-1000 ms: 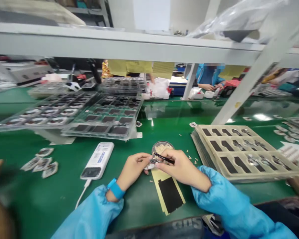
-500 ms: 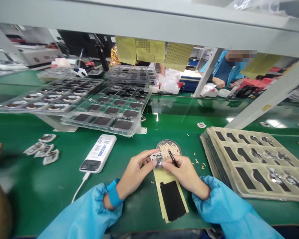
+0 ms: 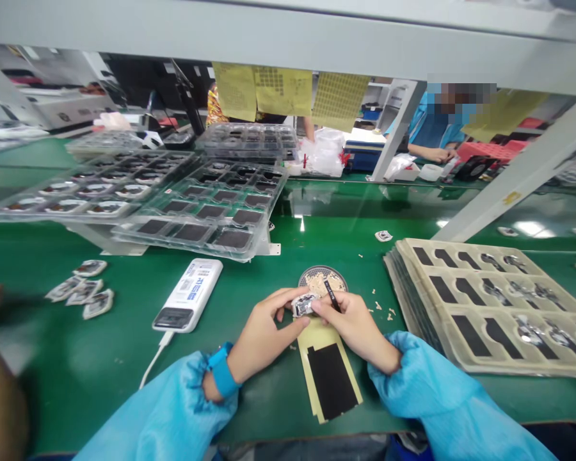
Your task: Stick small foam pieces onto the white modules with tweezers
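By the near rim of the round dish (image 3: 317, 269), left hand (image 3: 263, 334) has a small white part (image 3: 302, 306) in its fingers, right hand (image 3: 355, 321) closed round a slim black tool (image 3: 332, 296), thumb at the part's edge; imo juggling both could let the part slip

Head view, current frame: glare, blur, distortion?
Head view: glare makes a bright patch on the green bench at far right; the forearm at the left edge looks blurred; fine detail on the small part in the left hand is too soft to read; outer areas seem stretched, as with a wide lens; a pixelated block hides part of the co-worker opposite.
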`<state>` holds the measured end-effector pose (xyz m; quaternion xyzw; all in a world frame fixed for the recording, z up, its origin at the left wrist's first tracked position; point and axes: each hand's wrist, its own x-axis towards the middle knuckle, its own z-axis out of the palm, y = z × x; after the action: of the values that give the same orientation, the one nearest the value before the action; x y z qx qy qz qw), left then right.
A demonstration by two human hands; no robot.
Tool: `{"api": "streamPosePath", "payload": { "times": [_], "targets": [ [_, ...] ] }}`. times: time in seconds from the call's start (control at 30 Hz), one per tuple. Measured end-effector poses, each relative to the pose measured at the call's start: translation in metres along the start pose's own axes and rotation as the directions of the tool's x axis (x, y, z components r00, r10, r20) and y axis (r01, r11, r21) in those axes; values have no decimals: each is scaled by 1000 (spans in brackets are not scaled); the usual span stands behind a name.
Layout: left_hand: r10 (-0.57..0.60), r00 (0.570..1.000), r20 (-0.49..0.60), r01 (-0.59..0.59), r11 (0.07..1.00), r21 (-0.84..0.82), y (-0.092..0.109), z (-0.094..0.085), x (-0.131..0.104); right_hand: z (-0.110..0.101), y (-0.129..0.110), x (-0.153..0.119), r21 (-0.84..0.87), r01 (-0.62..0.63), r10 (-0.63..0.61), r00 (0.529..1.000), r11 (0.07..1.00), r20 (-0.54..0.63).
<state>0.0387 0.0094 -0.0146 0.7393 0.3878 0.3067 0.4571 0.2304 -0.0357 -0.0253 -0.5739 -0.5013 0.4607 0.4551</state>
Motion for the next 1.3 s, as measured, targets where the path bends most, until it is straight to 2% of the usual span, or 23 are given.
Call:
{"api": "streamPosePath", "payload": {
  "times": [0.27, 0.33, 0.4, 0.47, 0.57, 0.63, 0.77, 0.9, 0.97, 1.13, 1.3],
  "targets": [
    [135, 990, -28, -132, 987, 96, -2, 0, -4, 4, 0, -1, 18, -14, 14, 1000, 1000, -4],
    [111, 993, -41, -107, 990, 87, -3, 1, -5, 6, -1, -2, 23, 12, -11, 999, 1000, -41],
    [40, 998, -47, -40, 999, 8, -5, 2, -4, 8, -1, -3, 37, 75, -71, 993, 997, -92],
    [-40, 999, -22, 36, 985, -167, -6, 4, -3, 11, -1, -5, 74, 126, -117, 987, 989, -110],
    [-104, 993, 59, 120, 892, -437, -6, 7, -2, 15, -2, -6, 130, 130, -120, 989, 983, -85],
    [-97, 992, 74, 121, 862, -493, -4, 10, -1, 18, -2, -6, 146, 122, -112, 991, 982, -75],
    [-36, 999, -17, 26, 902, -430, -4, 17, -3, 22, -3, -3, 135, 121, -112, 991, 983, -72],
    [-103, 994, -29, 91, 957, -276, -5, 22, -5, 22, -3, -1, 138, 103, -88, 990, 985, -115],
    [-80, 996, -25, 74, 976, -203, -4, 24, -5, 22, -1, 2, 167, 83, -61, 990, 982, -129],
    [-55, 992, -110, 34, 983, -180, 1, 29, -4, 28, 4, 4, 232, 76, -30, 981, 970, -193],
    [-35, 987, -159, 12, 990, -141, 6, 30, -5, 33, 3, 1, 234, 124, -68, 969, 964, -236]
  ]
}}
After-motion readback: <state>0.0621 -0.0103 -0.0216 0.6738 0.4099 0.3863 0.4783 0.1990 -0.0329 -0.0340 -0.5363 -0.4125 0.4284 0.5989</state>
